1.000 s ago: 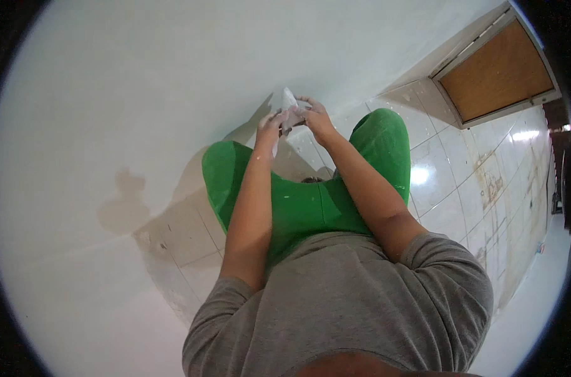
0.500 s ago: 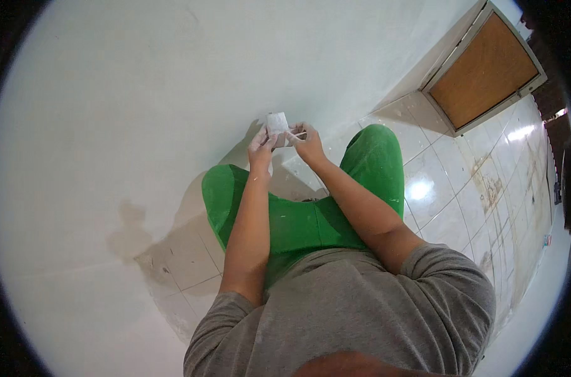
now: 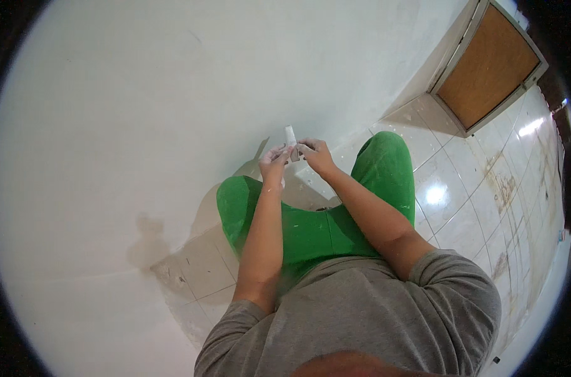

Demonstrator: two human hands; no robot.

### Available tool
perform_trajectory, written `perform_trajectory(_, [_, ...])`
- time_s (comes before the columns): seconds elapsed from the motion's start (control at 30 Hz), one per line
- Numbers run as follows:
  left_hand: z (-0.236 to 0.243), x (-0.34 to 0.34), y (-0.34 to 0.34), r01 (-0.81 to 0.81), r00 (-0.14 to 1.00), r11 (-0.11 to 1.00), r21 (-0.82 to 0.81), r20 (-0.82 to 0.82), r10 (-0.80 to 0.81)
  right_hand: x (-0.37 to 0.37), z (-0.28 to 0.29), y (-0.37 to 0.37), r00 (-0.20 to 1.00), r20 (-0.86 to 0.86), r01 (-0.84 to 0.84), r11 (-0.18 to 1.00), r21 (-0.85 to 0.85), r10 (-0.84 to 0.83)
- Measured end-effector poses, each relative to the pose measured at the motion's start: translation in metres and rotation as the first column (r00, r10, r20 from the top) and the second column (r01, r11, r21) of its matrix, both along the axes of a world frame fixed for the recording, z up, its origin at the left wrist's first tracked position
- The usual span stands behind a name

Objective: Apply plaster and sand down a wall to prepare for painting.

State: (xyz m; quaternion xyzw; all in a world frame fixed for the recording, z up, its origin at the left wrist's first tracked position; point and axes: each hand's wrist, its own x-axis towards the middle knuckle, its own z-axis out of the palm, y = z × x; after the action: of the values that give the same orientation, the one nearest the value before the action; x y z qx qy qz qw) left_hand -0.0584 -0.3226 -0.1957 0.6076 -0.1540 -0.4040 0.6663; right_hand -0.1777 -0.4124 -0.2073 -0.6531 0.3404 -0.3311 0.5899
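Just off the white wall (image 3: 141,113), both hands meet above the gap between my bent knees. My left hand (image 3: 274,163) has its fingers closed on a small whitish flat piece (image 3: 290,134), which stands up narrow, nearly edge-on; its exact kind does not show. From the other side, my right hand (image 3: 317,155) has its fingers curled in, fingertips at the lower part of the same piece. White powder or paste coats the fingers of both hands.
Green trousers (image 3: 386,169) cover my spread knees. Glossy pale floor tiles (image 3: 461,188) with brown stains extend to the right. A brown-panelled door (image 3: 491,69) with a pale frame stands open at the upper right. The wall runs close along my left.
The whitish piece has turned from its broad face to a narrow edge. A thin pale strip seen at my right fingers no longer shows. The whole view has shifted slightly.
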Motion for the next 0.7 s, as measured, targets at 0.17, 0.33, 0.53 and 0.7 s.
perform_trajectory(0.17, [0.005,0.000,0.002,-0.134,0.990,0.991,0.005,0.049,0.134,-0.003,0.019,0.004,0.990,0.061,-0.138,0.969,0.205,0.128])
perform_trajectory(0.33, [0.007,0.005,0.005,-0.017,0.983,0.993,-0.114,-0.182,-0.004,-0.007,0.030,0.004,0.991,0.103,-0.113,0.946,0.302,0.086])
perform_trajectory(0.53, [0.007,0.004,0.003,-0.050,0.991,0.998,-0.036,-0.125,0.045,-0.003,0.016,0.001,0.988,0.085,-0.136,0.988,0.069,0.130])
perform_trajectory(0.7, [0.012,0.006,0.005,-0.079,0.995,0.996,-0.037,-0.061,0.076,-0.003,0.027,0.007,0.982,-0.037,-0.189,0.981,-0.052,0.187])
